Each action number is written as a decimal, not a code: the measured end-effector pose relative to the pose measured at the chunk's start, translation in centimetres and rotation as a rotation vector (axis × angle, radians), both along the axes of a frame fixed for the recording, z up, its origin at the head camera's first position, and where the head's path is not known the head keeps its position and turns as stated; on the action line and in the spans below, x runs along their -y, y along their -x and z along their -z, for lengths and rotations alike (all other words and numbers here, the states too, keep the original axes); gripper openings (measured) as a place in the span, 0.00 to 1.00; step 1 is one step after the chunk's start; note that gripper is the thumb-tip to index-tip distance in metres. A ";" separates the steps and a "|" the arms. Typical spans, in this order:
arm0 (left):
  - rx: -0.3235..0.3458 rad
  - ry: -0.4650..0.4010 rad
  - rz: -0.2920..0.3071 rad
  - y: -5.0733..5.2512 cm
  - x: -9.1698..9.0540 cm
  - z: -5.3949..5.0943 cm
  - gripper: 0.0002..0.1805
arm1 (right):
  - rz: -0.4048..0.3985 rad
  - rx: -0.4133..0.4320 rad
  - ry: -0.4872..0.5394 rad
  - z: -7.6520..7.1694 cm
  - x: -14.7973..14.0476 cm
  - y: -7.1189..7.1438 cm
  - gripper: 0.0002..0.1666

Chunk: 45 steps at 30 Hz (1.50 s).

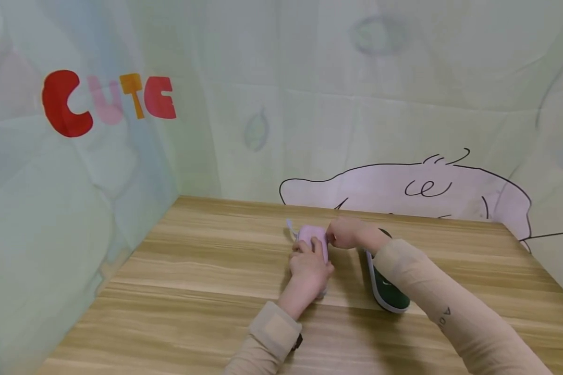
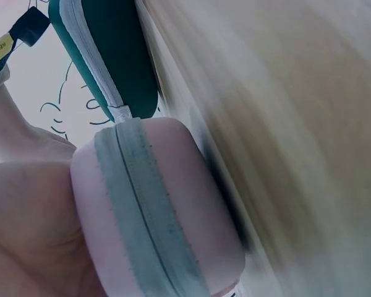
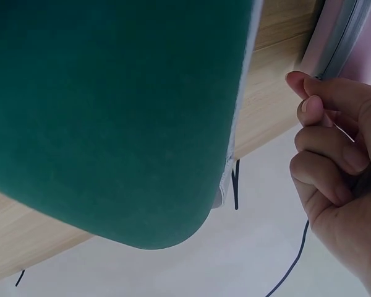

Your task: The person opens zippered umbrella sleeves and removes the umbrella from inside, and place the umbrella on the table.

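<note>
A pink zip case point(image 1: 313, 233) with a grey zipper point(image 2: 147, 204) lies on the table, a small light strap at its far left end. From above, my left hand point(image 1: 308, 266) holds it, fingers spread over the top and thumb along the right side. My right hand point(image 1: 349, 233) is at the case's far right side. Its thumb and forefinger point(image 3: 337, 93) pinch at the zipper, the other fingers curled in; the zipper pull itself is hidden between them. At the near end, the zipper's teeth look closed.
A dark green case point(image 1: 388, 291) with a grey zipper edge lies to the right, partly under my right forearm. The wood-grain table point(image 1: 206, 260) reaches back to a printed cloth backdrop point(image 1: 234, 104), with more cloth on both sides.
</note>
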<state>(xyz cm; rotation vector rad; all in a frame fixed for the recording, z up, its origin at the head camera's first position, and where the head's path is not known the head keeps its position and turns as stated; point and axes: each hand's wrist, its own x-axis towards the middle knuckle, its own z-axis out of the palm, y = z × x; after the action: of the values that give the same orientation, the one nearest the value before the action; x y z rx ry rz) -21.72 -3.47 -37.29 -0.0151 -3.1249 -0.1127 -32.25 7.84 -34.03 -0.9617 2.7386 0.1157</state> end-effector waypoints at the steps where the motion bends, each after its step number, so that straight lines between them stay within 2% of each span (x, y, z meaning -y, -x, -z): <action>1: -0.002 -0.001 0.003 0.0 0.1 0.0 0.38 | -0.011 -0.006 -0.001 0.0 0.0 -0.1 0.09; 7: -0.007 -0.039 0.010 0.1 0.3 -0.1 0.36 | -0.043 -0.035 -0.005 0.0 0.1 -0.2 0.09; 15: -0.010 -0.068 0.043 0.3 0.7 -0.2 0.33 | -0.004 -0.014 -0.016 -0.2 0.2 -0.7 0.10; 21: -0.008 -0.117 0.057 0.5 1.0 -0.2 0.33 | -0.003 -0.012 -0.022 -0.2 0.2 -1.0 0.10; 31: 0.048 -0.174 0.074 0.6 1.6 -0.7 0.31 | -0.012 -0.008 -0.039 0.0 0.1 -1.4 0.10; 39: 0.059 -0.167 0.079 0.5 1.4 -0.8 0.32 | -0.026 -0.021 -0.021 0.0 -0.2 -2.1 0.10; 45: 0.013 -0.121 0.070 0.4 1.0 -0.3 0.33 | -0.034 -0.005 0.016 0.3 -0.3 -2.6 0.09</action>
<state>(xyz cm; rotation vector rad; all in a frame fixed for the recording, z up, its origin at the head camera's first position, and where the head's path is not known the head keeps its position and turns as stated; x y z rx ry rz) -22.07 -4.50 -36.98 -0.1229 -3.1252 -0.3035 -29.64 8.13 -34.33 -1.0141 2.7326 0.1023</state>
